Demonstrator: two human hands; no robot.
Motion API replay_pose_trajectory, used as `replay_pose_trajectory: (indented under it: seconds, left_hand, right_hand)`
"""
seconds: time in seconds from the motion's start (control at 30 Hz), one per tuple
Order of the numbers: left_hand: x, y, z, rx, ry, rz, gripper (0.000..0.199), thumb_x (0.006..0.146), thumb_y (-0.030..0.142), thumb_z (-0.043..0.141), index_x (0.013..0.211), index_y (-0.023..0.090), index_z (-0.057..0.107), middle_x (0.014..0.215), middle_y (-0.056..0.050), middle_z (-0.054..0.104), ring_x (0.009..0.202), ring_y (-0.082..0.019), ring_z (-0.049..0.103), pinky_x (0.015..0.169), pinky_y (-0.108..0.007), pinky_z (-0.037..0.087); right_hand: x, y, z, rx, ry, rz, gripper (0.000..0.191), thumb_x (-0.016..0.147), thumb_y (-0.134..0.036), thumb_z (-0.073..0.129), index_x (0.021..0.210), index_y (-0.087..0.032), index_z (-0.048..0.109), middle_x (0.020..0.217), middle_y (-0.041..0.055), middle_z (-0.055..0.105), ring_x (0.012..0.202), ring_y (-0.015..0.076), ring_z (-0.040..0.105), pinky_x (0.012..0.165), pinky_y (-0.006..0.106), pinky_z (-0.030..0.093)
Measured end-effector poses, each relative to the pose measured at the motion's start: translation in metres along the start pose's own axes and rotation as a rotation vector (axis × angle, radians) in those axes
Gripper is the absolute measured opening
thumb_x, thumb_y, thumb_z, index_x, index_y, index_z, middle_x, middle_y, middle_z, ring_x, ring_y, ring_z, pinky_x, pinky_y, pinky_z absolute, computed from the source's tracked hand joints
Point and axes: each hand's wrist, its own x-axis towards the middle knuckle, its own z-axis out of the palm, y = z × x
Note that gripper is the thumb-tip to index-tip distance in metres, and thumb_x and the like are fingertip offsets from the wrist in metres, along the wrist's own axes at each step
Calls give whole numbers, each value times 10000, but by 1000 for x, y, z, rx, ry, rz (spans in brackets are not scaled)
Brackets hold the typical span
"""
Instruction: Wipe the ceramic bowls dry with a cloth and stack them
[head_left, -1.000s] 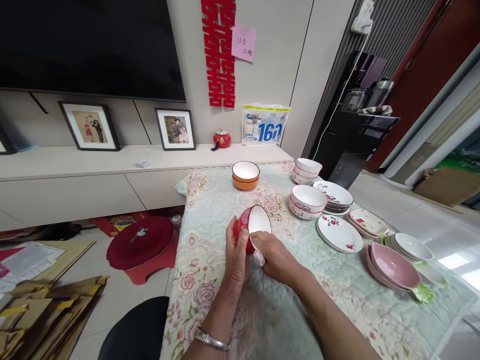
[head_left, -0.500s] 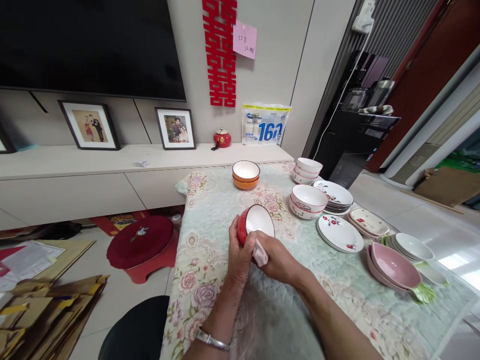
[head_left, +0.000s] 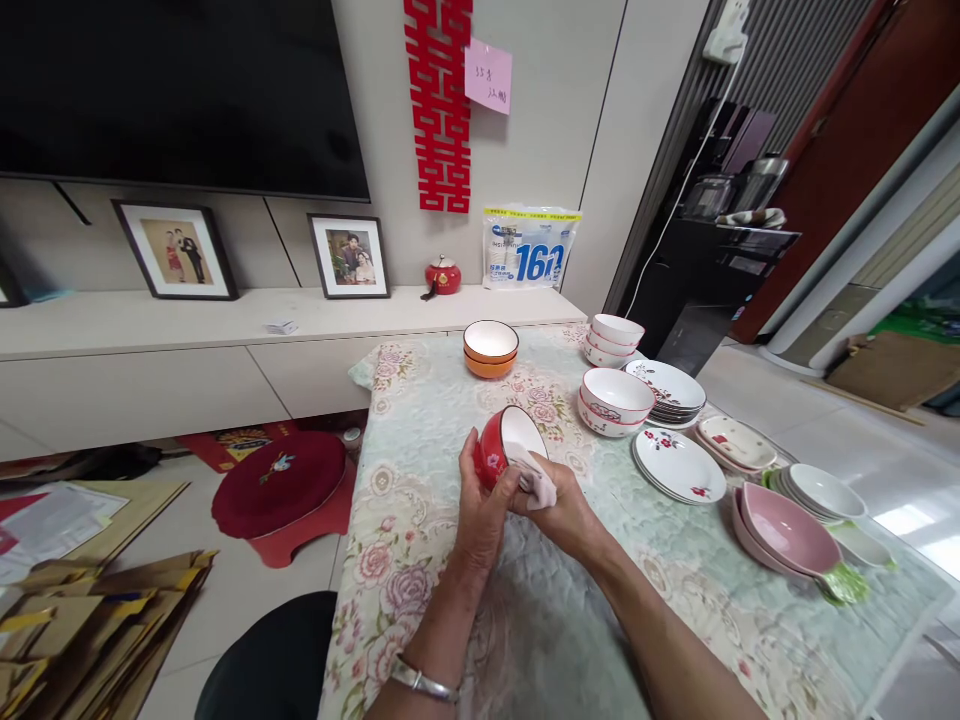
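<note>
Tilted above the table is a red bowl (head_left: 492,452) with a white inside and a dark rim. My left hand (head_left: 484,505) is closed around its left side and underside. In my right hand (head_left: 559,510) a pale pinkish cloth (head_left: 538,482) is gripped, pressed over the bowl's near rim. Some fingertips of my right hand are hidden behind the cloth and bowl. Beyond the hands stand two stacked orange bowls (head_left: 490,366).
A floral tablecloth (head_left: 420,450) covers the table. On the right stand white bowls (head_left: 613,420), flowered plates (head_left: 679,468), rectangular dishes (head_left: 735,445) and pink leaf-shaped bowls (head_left: 791,530). A red stool (head_left: 281,490) and flattened cardboard (head_left: 112,640) are at left.
The bowl has turned a little in my left hand, showing more of its flowered outside. My right hand and the cloth have shifted slightly right along the rim.
</note>
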Motion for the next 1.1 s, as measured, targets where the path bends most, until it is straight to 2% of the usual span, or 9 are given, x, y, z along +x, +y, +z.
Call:
replay_pose_trajectory:
  seconds: [0.07, 0.2, 0.3, 0.4, 0.63, 0.73, 0.83, 1.0, 1.1]
  left_hand:
    - [0, 1, 1, -7, 21, 6, 773, 785, 391, 694, 1443, 222, 324, 1455, -125, 475, 1313, -283, 485, 1091, -421, 392]
    - [2, 1, -1, 19, 51, 11, 632, 820, 400, 651, 1388, 230, 431, 1482, -102, 450, 1358, -281, 430, 1105, -405, 373]
    - [4, -3, -4, 32, 53, 0, 636, 815, 388, 664, 1387, 233, 433, 1487, -102, 444, 1359, -275, 428, 1106, -394, 369]
    - [3, -5, -5, 33, 48, -7, 681, 804, 382, 682, 1409, 237, 404, 1491, -105, 436, 1358, -275, 429, 1106, -389, 367]
    - [-2, 8, 8, -140, -16, -34, 629, 858, 457, 595, 1412, 218, 417, 1488, -103, 450, 1368, -266, 417, 1106, -383, 368]
    - [-3, 13, 12, -250, 2, -49, 553, 888, 442, 561, 1386, 221, 463, 1464, -82, 490, 1355, -240, 441, 1100, -356, 376]
    - [-2, 16, 11, -363, 20, -140, 496, 904, 476, 521, 1317, 205, 549, 1401, -81, 560, 1313, -251, 491, 1075, -371, 406]
    - [0, 21, 8, -478, 44, -371, 445, 856, 495, 584, 1121, 147, 670, 1180, -107, 701, 1164, -297, 610, 984, -419, 482]
    - [-2, 26, 7, -468, -18, -379, 399, 821, 471, 639, 1040, 142, 689, 1096, -102, 727, 1091, -296, 644, 950, -420, 494]
  right_hand:
    - [0, -1, -2, -30, -62, -39, 98, 782, -124, 539, 808, -201, 484, 779, -21, 512, 680, 123, 468, 618, 218, 390]
    - [0, 2, -9, -420, -260, -161, 169, 779, -64, 492, 879, -193, 535, 869, 25, 582, 779, 164, 525, 726, 272, 413]
    - [-1, 6, -13, -672, -293, -167, 247, 756, -35, 491, 936, -183, 572, 964, 68, 628, 930, 210, 555, 875, 351, 393]
    - [-2, 6, -13, -680, -274, -120, 232, 759, -41, 494, 917, -187, 580, 922, 55, 639, 873, 192, 560, 805, 308, 404]
    - [0, -6, -13, -55, -129, 2, 165, 777, -192, 623, 658, -186, 509, 670, -47, 511, 614, 102, 451, 586, 213, 354]
    - [2, -9, -21, 344, -63, 145, 162, 723, -281, 723, 752, -185, 596, 717, -38, 582, 652, 122, 518, 617, 227, 412]
    - [3, -7, -29, 648, -30, 229, 352, 667, -348, 791, 951, -182, 666, 863, 24, 685, 797, 197, 623, 734, 300, 493]
    - [4, 4, -33, 896, 125, 313, 403, 573, -387, 857, 891, -186, 711, 844, 70, 737, 829, 256, 688, 787, 385, 551]
    - [6, 12, -37, 922, 216, 348, 388, 554, -414, 864, 835, -193, 714, 793, 75, 744, 793, 270, 703, 741, 402, 578]
